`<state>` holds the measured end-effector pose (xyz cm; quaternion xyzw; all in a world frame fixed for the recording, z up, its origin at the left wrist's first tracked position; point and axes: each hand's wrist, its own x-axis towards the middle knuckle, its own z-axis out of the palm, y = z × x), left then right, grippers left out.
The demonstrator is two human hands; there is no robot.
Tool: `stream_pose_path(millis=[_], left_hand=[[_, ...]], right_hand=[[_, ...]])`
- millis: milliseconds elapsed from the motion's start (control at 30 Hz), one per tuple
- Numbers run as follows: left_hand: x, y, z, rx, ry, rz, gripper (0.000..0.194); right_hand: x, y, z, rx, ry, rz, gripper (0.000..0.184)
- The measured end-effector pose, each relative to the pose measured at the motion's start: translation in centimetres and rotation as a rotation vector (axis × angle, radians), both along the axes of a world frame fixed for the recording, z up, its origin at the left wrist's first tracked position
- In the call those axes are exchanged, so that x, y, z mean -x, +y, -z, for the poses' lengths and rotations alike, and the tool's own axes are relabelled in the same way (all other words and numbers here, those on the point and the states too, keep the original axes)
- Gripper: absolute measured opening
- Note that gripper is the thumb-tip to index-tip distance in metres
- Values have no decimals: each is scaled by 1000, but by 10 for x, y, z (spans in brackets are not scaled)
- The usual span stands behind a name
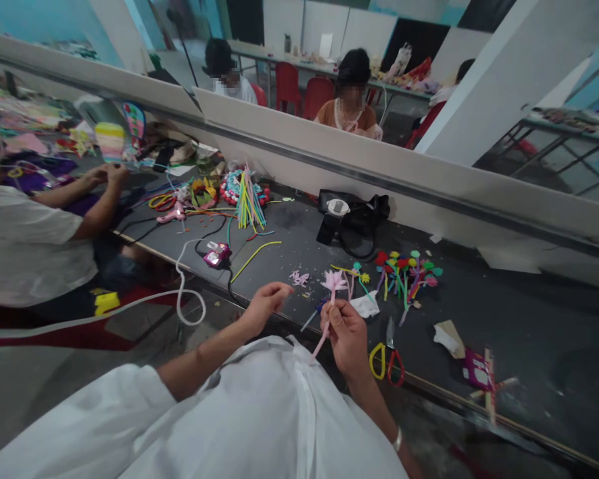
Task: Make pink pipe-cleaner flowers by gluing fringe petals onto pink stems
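A pale pink pipe-cleaner flower (334,282) with a long fuzzy stem stands upright in my right hand (347,332). Thumb and fingers pinch the stem below the petals, and its lower end points down toward my shirt. My left hand (267,307) hovers at the table's edge, apart from the flower. Its fingers are pressed together, and whatever they may hold cannot be made out. Small pink clippings (300,278) lie just beyond it. Scissors (389,356) with one yellow and one red handle rest near my right hand. Behind them lies a bunch of finished coloured flowers (408,269).
A bundle of yellow and green pipe cleaners (249,203), a purple box (216,254) with cables, and a black bag (369,209) stand on the dark table. Crossed sticks (490,386) lie right. A co-worker's hands (108,174) work at left. A white cable (180,293) hangs beside the edge.
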<state>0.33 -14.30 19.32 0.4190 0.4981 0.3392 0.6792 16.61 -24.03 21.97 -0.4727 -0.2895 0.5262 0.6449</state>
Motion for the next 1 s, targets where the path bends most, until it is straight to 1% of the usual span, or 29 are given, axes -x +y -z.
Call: stream_pose_path(millis=[100, 133, 200, 267, 367, 533, 667, 767, 833, 900, 1000], left_hand=[[-22, -12, -24, 7, -150, 227, 41], [-27, -15, -32, 7, -187, 279, 42], [-36, -21, -43, -2, -225, 332, 43], [-41, -25, -50, -6, -239, 357, 41], [-47, -28, -51, 47, -235, 300, 39], [-52, -23, -45, 110, -261, 216, 28], [-54, -19, -46, 99, -263, 170, 23], [-55, -19, -48, 104, -251, 152, 23], [-54, -19, -48, 120, -254, 133, 24], [-54, -18, -47, 144, -263, 101, 25], [-55, -17, -46, 175, -276, 59, 27]], right_hand=[[0, 0, 3, 35, -85, 28, 24], [0, -1, 3, 53, -138, 41, 25], [0, -2, 4, 81, -265, 73, 27], [-1, -3, 6, 91, -378, 99, 29], [-2, -3, 9, 110, -439, 119, 30], [2, -1, 12, 123, -354, 89, 31], [6, 0, 11, 129, -296, 98, 31], [6, 0, 10, 156, -282, 114, 31], [5, 1, 9, 161, -209, 134, 30], [4, 2, 6, 147, -61, 138, 28], [4, 6, 0, 127, 156, 103, 26]])
